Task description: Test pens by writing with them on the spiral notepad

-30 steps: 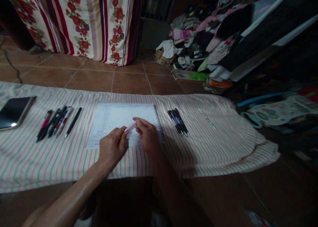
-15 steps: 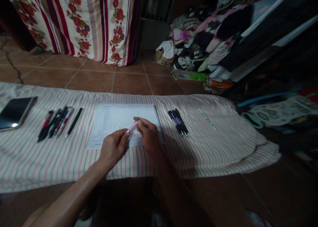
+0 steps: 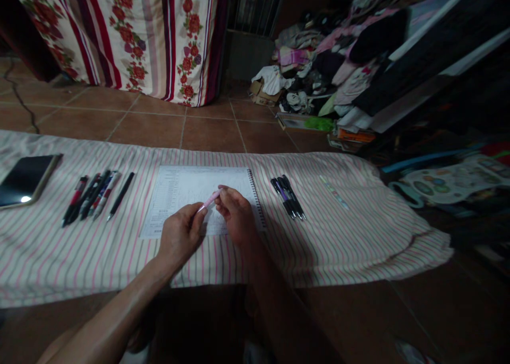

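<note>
A slim pink pen (image 3: 210, 199) is held at a slant above the spiral notebook (image 3: 199, 175). My left hand (image 3: 180, 231) is closed round its lower end, thumb along the barrel. At the upper end, my right hand (image 3: 236, 210) pinches the tip between thumb and fingers; the exact contact there is partly hidden. Under both hands lies the notebook, with printed sheets and a black coil along its right side. To its right several dark pens (image 3: 287, 196) lie side by side, one with a purple barrel.
Left of the notebook lie a black pen (image 3: 120, 196), a row of several pens (image 3: 91, 196) and a tablet-like device (image 3: 27, 180). A pale patterned strip (image 3: 333, 192) rests at the right on the striped cloth (image 3: 382, 242). Beyond are a floral curtain (image 3: 147, 40) and piled clothes (image 3: 314, 61).
My left hand has drawn slightly left and up with the pink pen, so more of the barrel shows. My right hand stays by its upper end. The view has shifted slightly.
</note>
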`<state>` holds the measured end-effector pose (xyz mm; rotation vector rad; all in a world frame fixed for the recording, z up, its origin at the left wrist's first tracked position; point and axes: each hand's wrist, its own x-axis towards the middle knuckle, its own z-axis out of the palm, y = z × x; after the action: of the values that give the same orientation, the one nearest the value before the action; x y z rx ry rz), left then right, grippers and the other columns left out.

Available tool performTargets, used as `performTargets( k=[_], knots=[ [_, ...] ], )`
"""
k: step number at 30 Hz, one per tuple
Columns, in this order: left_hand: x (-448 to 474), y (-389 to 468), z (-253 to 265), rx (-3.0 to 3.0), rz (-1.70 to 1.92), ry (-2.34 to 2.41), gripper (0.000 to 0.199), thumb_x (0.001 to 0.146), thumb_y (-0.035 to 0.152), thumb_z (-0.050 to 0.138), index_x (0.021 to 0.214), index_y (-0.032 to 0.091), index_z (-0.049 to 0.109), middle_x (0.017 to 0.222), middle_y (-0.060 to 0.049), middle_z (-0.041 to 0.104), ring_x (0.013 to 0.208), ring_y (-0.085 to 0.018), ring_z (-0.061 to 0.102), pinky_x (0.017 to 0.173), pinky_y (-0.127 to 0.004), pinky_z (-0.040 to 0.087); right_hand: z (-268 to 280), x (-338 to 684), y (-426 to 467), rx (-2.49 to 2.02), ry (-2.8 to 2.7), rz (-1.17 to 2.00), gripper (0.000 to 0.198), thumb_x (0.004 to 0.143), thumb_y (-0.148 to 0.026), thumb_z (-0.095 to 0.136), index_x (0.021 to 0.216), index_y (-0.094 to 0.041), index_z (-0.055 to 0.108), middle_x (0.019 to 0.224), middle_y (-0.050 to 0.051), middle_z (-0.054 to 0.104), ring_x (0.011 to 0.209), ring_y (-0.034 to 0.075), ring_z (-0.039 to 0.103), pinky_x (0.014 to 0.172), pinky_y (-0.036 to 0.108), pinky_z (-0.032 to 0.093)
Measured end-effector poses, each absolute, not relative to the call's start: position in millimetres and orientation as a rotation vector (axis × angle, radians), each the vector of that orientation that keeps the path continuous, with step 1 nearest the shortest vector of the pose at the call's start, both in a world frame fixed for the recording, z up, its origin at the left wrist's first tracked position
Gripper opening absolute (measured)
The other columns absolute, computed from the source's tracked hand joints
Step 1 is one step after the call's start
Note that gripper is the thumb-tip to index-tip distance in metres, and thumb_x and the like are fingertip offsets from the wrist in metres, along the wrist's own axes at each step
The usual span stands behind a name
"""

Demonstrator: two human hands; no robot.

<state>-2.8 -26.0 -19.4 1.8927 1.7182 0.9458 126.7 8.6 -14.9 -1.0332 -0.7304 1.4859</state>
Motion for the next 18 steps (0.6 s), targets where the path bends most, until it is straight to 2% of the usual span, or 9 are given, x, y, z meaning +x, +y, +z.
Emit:
performTargets(
  k=[3,6,9,15,18],
  knots=[
    [-2,-27,-20,2.024,0.883,1.767,0.035,0.09,0.036,0.036,0.102,0.017,0.063,0.079,-0.005,0.066,0.071,-0.018,0.062,0.063,-0.027,0.044,-16,128,8,-1.155,-0.795,1.422,0.03,0.066,-0.043,0.068,0.076,-0.016,0.064,0.065,-0.001,0.058,0.06,0.008,0.051,0.058,0.022,0.041],
    [-1,-28,-21,2.074,0.861,1.787,0.037,0.09,0.036,0.035,0.103,0.016,0.063,0.079,-0.006,0.066,0.072,-0.019,0.062,0.063,-0.028,0.045,-20,130,9,-1.18,-0.825,1.361,0.026,0.065,-0.041,0.068,0.073,-0.016,0.065,0.062,-0.002,0.056,0.058,0.008,0.048,0.059,0.022,0.04],
    [-1,-28,-22,1.999,0.885,1.754,0.036,0.09,0.036,0.037,0.1,0.015,0.064,0.078,-0.006,0.067,0.071,-0.019,0.063,0.063,-0.028,0.045,-21,132,11,-1.153,-0.817,1.37,0.023,0.065,-0.038,0.068,0.075,-0.017,0.068,0.067,-0.001,0.059,0.062,0.008,0.049,0.061,0.022,0.039],
    [0,-26,-22,1.825,0.961,1.654,0.034,0.089,0.037,0.039,0.098,0.017,0.065,0.08,-0.005,0.069,0.072,-0.017,0.063,0.064,-0.027,0.046,-13,132,8,-1.063,-0.787,1.471,0.025,0.069,-0.038,0.065,0.084,-0.019,0.069,0.089,0.003,0.067,0.07,0.009,0.054,0.06,0.02,0.04],
    [1,-27,-21,1.919,0.919,1.716,0.035,0.089,0.036,0.038,0.101,0.017,0.064,0.083,-0.006,0.069,0.074,-0.018,0.063,0.066,-0.028,0.045,-11,129,6,-1.08,-0.77,1.479,0.03,0.069,-0.043,0.065,0.088,-0.019,0.067,0.089,0.004,0.067,0.071,0.01,0.057,0.059,0.021,0.041]
  ],
)
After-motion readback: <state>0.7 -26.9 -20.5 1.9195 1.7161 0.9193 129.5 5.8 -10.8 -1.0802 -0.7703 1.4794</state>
